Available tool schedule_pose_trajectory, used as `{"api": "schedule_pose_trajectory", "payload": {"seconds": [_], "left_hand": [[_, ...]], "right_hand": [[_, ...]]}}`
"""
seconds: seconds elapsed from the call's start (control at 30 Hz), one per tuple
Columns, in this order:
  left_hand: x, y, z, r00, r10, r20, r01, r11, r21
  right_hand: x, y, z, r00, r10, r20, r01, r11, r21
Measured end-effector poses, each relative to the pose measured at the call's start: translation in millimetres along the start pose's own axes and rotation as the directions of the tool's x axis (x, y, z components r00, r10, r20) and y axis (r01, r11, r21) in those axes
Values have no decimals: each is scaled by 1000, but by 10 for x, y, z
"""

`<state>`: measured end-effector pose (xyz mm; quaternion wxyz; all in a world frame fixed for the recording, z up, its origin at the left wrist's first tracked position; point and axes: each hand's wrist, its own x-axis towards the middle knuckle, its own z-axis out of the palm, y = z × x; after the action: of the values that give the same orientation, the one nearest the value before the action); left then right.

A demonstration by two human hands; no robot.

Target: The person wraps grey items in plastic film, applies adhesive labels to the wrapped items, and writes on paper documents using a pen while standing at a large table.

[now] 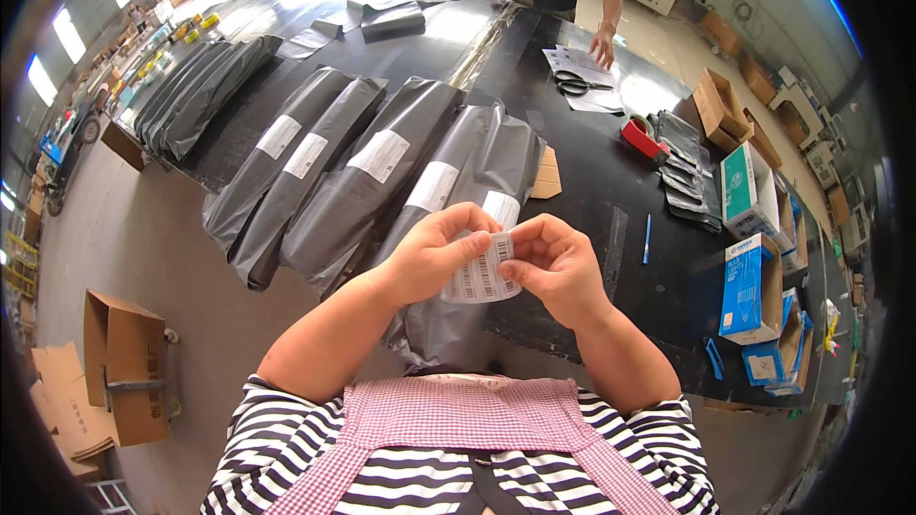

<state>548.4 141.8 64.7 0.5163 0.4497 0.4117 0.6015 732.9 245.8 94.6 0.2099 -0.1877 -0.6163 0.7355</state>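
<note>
Between my two hands is a white sheet of barcode labels (pixel 474 278), held up over the near edge of the black table. My left hand (pixel 434 253) pinches its upper left part with thumb and forefinger. At its right edge, the thumb and forefinger of my right hand (pixel 558 267) are closed on it too. Beneath and beyond the sheet lie several long grey plastic parcels (pixel 401 133), side by side and slanting away from me. White labels (pixel 380 154) are stuck on them. The nearest parcel is partly hidden by my hands.
Across the table a person's hand (pixel 603 46) touches papers with black scissors (pixel 577 86) on them. To the right are a red tape dispenser (pixel 643 139), grey bags (pixel 689 172), a blue pen (pixel 648 238) and open boxes (pixel 749 291). More grey parcels (pixel 205 95) lie far left.
</note>
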Motion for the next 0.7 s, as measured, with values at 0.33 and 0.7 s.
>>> {"api": "schedule_pose_trajectory", "payload": {"seconds": [0.33, 0.7], "left_hand": [[-374, -5, -317, 949, -248, 194, 306, 872, -382], [-413, 45, -456, 885, -434, 170, 466, 827, -315]], "right_hand": [[34, 240, 474, 998, -39, 44, 42, 998, -56], [-112, 363, 756, 910, -399, -109, 346, 878, -330]]}}
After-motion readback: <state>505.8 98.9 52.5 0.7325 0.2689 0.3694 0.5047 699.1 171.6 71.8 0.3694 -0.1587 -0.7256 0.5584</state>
